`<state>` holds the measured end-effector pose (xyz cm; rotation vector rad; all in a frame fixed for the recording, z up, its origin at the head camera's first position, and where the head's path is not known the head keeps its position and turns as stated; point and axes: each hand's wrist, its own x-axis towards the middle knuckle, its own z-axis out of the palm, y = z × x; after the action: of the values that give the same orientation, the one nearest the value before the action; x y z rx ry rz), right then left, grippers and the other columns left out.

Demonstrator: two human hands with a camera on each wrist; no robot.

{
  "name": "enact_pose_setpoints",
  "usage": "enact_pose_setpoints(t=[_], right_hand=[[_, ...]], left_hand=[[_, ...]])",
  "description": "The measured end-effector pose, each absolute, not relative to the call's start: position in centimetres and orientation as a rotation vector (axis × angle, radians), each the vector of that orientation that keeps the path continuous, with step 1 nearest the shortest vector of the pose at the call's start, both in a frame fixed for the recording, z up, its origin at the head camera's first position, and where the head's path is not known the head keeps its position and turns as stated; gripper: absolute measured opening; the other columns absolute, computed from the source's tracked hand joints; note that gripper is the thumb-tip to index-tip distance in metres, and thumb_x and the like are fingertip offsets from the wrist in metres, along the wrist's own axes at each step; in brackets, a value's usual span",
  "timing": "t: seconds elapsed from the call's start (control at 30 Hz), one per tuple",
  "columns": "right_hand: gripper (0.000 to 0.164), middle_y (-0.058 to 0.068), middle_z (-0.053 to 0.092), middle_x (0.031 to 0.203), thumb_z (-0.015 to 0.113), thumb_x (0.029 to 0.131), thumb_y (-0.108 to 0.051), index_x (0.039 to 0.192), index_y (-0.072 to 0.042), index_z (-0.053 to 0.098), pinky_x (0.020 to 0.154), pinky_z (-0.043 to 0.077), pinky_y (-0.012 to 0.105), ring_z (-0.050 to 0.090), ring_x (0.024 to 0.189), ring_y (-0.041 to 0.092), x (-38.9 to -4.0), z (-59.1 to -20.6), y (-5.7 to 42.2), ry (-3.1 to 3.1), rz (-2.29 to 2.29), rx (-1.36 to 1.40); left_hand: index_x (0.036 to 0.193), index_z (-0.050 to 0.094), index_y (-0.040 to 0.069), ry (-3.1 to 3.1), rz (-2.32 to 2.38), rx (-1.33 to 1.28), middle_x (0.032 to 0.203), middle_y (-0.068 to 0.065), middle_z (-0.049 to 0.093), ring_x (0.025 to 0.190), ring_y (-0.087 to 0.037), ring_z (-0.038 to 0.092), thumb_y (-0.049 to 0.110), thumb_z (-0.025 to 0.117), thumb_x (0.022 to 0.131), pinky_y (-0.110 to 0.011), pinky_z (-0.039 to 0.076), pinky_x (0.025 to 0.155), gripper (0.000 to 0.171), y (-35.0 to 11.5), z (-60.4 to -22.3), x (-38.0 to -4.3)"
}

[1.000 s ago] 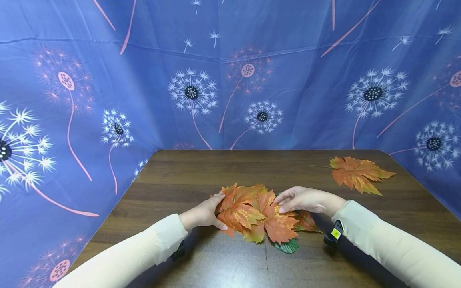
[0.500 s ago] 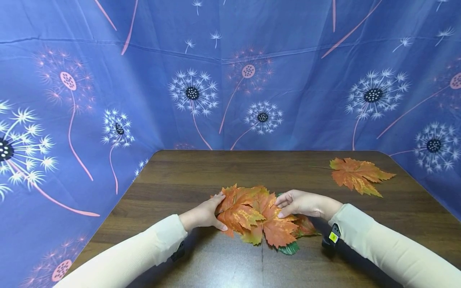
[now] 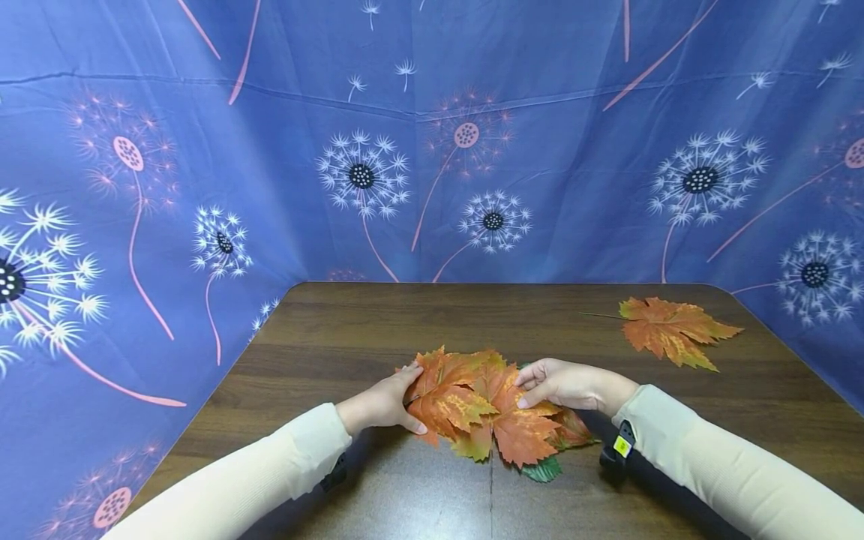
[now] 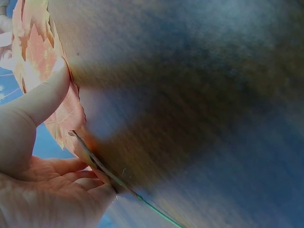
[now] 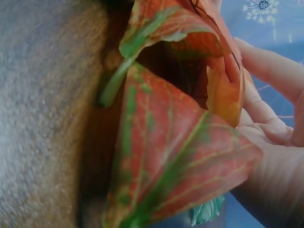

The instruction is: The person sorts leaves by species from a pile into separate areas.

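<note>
A loose heap of orange and yellow artificial maple leaves point(image 3: 448, 390) lies mid-table in the head view. My left hand point(image 3: 385, 399) grips its left end, thumb along the near side; in the left wrist view the thumb lies over a leaf and the fingers curl by a thin stem point(image 4: 114, 175). At the heap's right side, my right hand point(image 3: 570, 384) pinches an orange maple leaf point(image 3: 523, 431) between thumb and fingers. Beneath it show a red-green leaf point(image 5: 180, 152) and a green leaf point(image 3: 543, 469). The right fingertips are partly hidden by leaves.
One more maple leaf point(image 3: 675, 330) with a thin stem lies apart at the back right of the brown wooden table point(image 3: 378, 307). A blue cloth point(image 3: 290, 172) with dandelion prints hangs behind and at the sides.
My right hand has shifted slightly left and toward me, and the pinched leaf's edge with the green leaf under it has come a little nearer. My left hand stays put.
</note>
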<state>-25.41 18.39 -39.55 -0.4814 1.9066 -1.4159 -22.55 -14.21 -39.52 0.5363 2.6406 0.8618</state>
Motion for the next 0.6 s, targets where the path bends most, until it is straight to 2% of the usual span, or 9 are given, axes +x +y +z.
enact_pose_setpoints(t=[0.2,0.4,0.6], right_hand=[[0.016,-0.001,0.067,0.094,0.068,0.088,-0.010,0.101,-0.003,0.061,0.083,0.049,0.027,0.060,0.089,0.011,-25.66,-39.76,18.40,1.866,-1.443,-0.473],[0.012,-0.001,0.067,0.097,0.065,0.089,-0.008,0.101,-0.004,0.062,0.085,0.048,0.027,0.060,0.094,0.013,-25.72,-39.82,18.51,1.848,-1.499,-0.445],[0.009,-0.001,0.066,0.095,0.064,0.090,-0.007,0.099,-0.006,0.062,0.085,0.050,0.029,0.061,0.091,0.014,-25.98,-39.63,18.70,1.802,-1.521,-0.438]], left_hand=[[0.150,0.028,-0.003,2.640,0.862,0.530,0.158,-0.021,0.022,0.145,-0.042,0.019,0.015,0.088,0.068,-0.055,0.020,0.117,0.103,-14.20,-39.49,-22.51],[0.150,0.028,-0.003,2.648,0.832,0.547,0.158,-0.022,0.022,0.145,-0.043,0.019,0.017,0.088,0.070,-0.055,0.021,0.117,0.102,-14.20,-39.20,-22.39],[0.152,0.025,0.000,2.637,0.820,0.511,0.160,-0.018,0.019,0.147,-0.037,0.017,0.018,0.086,0.072,-0.053,0.021,0.118,0.102,-14.13,-39.12,-22.48]])
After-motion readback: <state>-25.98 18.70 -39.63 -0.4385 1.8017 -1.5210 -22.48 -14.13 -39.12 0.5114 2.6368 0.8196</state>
